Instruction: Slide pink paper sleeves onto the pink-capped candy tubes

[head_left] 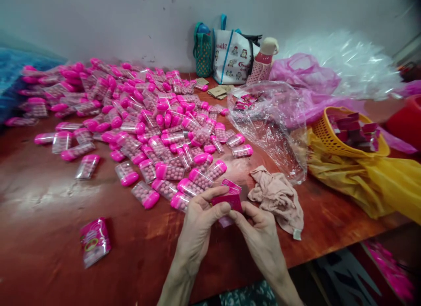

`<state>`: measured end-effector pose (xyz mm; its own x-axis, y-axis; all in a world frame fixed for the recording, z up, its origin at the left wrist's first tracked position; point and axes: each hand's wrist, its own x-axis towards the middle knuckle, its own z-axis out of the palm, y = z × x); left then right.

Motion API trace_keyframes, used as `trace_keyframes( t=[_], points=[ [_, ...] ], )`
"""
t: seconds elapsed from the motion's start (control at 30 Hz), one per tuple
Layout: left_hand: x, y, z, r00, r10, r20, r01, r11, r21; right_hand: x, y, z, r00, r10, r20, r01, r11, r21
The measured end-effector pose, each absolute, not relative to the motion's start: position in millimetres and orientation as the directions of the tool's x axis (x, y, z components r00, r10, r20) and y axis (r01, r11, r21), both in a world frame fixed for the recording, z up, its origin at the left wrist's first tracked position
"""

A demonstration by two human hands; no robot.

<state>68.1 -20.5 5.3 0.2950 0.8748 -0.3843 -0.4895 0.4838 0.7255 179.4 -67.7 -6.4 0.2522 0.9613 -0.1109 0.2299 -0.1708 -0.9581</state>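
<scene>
Between my two hands is a small magenta printed card sleeve, with a folded flap standing up at its top. My left hand pinches its left side between thumb and fingers. From the right, my right hand grips its lower right edge. Something pale pink shows below the sleeve, partly covered by my thumbs; I cannot tell what it is. Just beyond my hands spreads a large heap of clear containers with bright pink caps, filled with small pink balls. One container in a magenta printed wrapper lies apart at the left.
A crumpled beige cloth lies right of my hands. Beyond it are a clear plastic bag and a yellow basket of magenta card pieces on yellow plastic. A white tote bag and a bottle stand by the wall.
</scene>
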Motion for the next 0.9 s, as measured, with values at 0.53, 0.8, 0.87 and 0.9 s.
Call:
trace_keyframes(
  t=[0.53, 0.8, 0.87, 0.9],
  points=[
    [65, -22, -9, 0.146, 0.867, -0.476, -0.608, 0.458, 0.648, 155, -64, -9, 0.144, 0.98, 0.134, 0.499, 0.045, -0.865],
    [55, -12, -8, 0.078, 0.868, -0.49, -0.621, 0.427, 0.657, 151, -59, 0, 0.195, 0.98, -0.043, 0.324, -0.106, -0.94],
    [53, -11, -8, 0.048, 0.875, -0.481, -0.621, 0.403, 0.672, 149, -58, 0, 0.2, 0.978, -0.054, 0.302, -0.114, -0.946],
    [52, -12, -8, 0.036, 0.878, -0.478, -0.62, 0.394, 0.678, 149, -58, -1, 0.193, 0.98, -0.051, 0.295, -0.107, -0.949]
  ],
)
